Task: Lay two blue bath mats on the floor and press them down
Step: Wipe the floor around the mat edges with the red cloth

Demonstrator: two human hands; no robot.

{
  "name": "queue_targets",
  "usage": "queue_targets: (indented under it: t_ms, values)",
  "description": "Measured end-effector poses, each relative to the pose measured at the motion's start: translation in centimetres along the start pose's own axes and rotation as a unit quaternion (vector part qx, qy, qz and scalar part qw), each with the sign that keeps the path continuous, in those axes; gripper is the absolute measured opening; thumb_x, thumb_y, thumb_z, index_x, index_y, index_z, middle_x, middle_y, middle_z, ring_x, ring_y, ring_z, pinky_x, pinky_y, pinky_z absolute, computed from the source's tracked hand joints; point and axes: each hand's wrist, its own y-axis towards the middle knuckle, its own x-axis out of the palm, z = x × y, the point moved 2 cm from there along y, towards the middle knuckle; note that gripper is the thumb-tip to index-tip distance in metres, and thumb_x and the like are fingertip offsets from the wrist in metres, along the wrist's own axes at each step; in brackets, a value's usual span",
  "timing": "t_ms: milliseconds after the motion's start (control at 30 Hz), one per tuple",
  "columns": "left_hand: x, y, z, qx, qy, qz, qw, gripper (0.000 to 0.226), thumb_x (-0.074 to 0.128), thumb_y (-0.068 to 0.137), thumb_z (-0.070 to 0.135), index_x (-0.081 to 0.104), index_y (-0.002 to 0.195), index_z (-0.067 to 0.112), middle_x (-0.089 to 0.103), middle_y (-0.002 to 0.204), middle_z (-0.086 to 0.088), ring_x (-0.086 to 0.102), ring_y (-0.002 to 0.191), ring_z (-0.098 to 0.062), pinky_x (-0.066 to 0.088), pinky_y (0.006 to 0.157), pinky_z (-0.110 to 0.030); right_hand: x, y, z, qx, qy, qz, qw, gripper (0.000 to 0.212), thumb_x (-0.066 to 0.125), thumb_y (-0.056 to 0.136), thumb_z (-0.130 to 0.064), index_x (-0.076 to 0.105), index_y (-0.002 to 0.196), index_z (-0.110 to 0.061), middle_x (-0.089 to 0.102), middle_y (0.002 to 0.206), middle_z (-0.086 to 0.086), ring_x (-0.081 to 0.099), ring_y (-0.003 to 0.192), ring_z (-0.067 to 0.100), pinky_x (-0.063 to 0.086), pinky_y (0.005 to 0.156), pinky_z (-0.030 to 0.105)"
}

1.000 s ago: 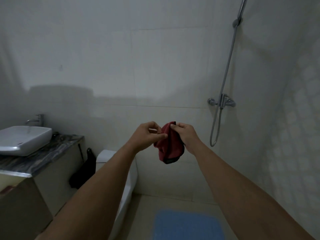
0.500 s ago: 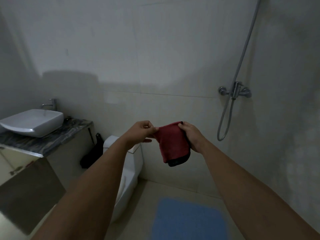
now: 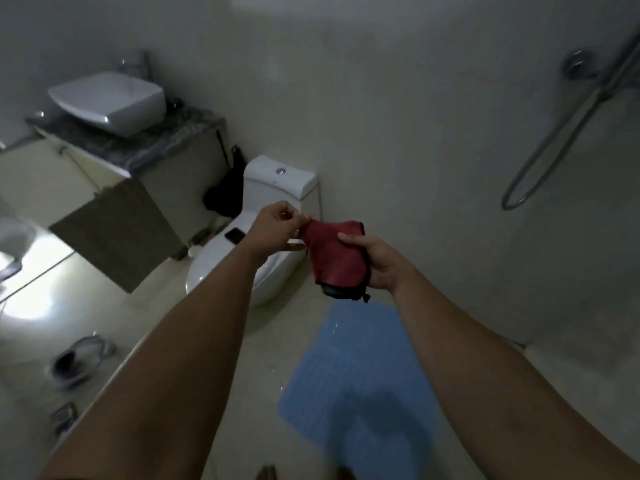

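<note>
Both arms outstretched; left hand (image 3: 277, 225) and right hand (image 3: 375, 261) pinch cloth.

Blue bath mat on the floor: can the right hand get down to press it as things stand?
Probably not yet: the right hand grips the red cloth, well above the blue bath mat. Nothing lies between.

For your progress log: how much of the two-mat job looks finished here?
Done: one blue textured bath mat lies flat on the floor. In hand: both hands, left and right, hold a red cloth pouch. Left: no second mat is visible; it remains to lay.
</note>
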Motion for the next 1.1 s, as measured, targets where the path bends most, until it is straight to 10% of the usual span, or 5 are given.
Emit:
queue_targets:
  t_ms: [300,600,833,1000,1100]
  values:
    - [-4.9,-3.9,-25.9,-0.187,0.164,0.096,0.964,0.009,0.062,0.093,0.023,0.065,0.089,0.016,0.068,0.079,-0.003,0.062,0.071,-0.017,0.048,0.068,-0.030,-2.6,9.6,19.8,0.186,0.047,0.115,0.975,0.043,0.065,0.096,-0.031,0.062,0.128,-0.002,0.071,0.122,0.016,0.069,0.113,0.030,0.051,0.101,0.044]
    - [0.3,-3.8,-68.2,-0.349,0.316,-0.030,0.882,0.049,0.056,0.095,0.042,0.046,0.141,0.031,0.055,0.139,0.001,0.049,0.129,-0.024,0.049,0.099,-0.038,-15.4,26.4,58.0,0.347,0.123,0.209,0.906,0.055,0.058,0.095,-0.045,0.064,0.128,-0.002,0.067,0.125,0.024,0.065,0.116,0.041,0.049,0.103,0.054]
    - [1.1,7.2,-95.5,-0.284,0.402,0.009,0.870,0.061,0.052,0.097,0.043,0.032,0.153,0.028,0.029,0.163,-0.003,0.017,0.153,-0.031,0.034,0.118,-0.048,-28.6,55.7,63.6,0.118,-0.300,0.297,0.899,0.045,0.058,0.099,-0.041,0.067,0.118,-0.002,0.071,0.109,0.016,0.068,0.094,0.028,0.053,0.076,0.029]
    - [0.7,8.8,-107.4,-0.229,0.468,0.078,0.850,0.056,0.055,0.089,0.048,0.050,0.140,0.028,0.037,0.160,-0.011,0.032,0.147,-0.039,0.040,0.108,-0.054,-28.5,72.1,63.3,-0.013,-0.656,0.158,0.738,0.054,0.040,0.104,-0.049,0.055,0.139,-0.010,0.060,0.131,0.017,0.058,0.120,0.032,0.044,0.097,0.037]
    - [-0.1,9.0,-110.6,-0.163,0.486,0.131,0.849,0.053,0.045,0.085,0.053,0.060,0.129,0.027,0.051,0.149,-0.012,0.047,0.136,-0.040,0.046,0.096,-0.055,-25.7,77.2,69.7,-0.005,-0.726,0.104,0.680,0.060,0.033,0.104,-0.051,0.030,0.156,-0.020,0.018,0.165,0.017,0.019,0.152,0.035,0.013,0.124,0.048]
